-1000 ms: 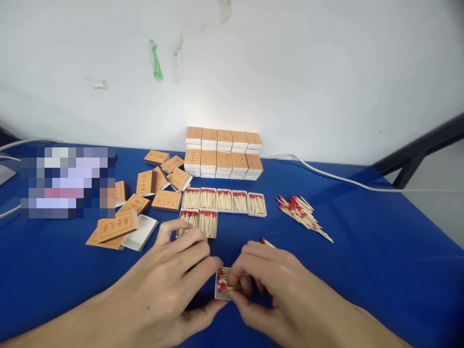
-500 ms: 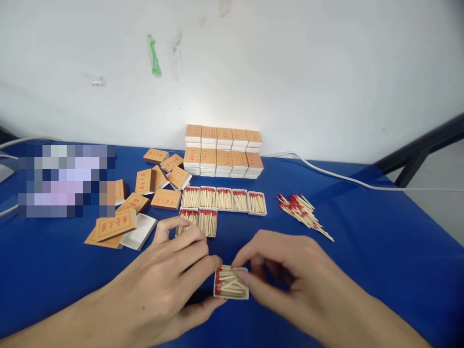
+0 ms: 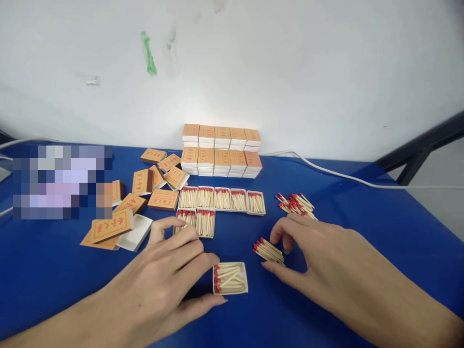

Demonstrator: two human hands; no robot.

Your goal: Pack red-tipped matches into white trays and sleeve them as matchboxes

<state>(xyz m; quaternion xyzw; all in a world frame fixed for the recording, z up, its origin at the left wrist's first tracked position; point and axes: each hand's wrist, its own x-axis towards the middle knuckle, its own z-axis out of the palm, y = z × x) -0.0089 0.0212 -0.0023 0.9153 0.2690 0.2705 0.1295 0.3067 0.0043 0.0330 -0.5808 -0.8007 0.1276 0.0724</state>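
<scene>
A white matchbox tray, partly filled with red-tipped matches, lies on the blue table near me. My left hand pinches the tray's left end between index fingertip and thumb. My right hand hovers just right of the tray. Its fingers are apart and curved around a small bundle of matches lying on the cloth, with the thumb on the near side and the fingers on the far side. I cannot tell whether they press on the bundle.
Several filled trays sit in two rows behind the tray. Stacked orange matchboxes stand by the wall, and loose orange sleeves lie at the left. A pile of loose matches is at the right, and a white cable runs behind it.
My right hand left the tray, where it was setting matches, and moved right and away to the small bundle. The tray now shows more matches. My left hand stayed on the tray.
</scene>
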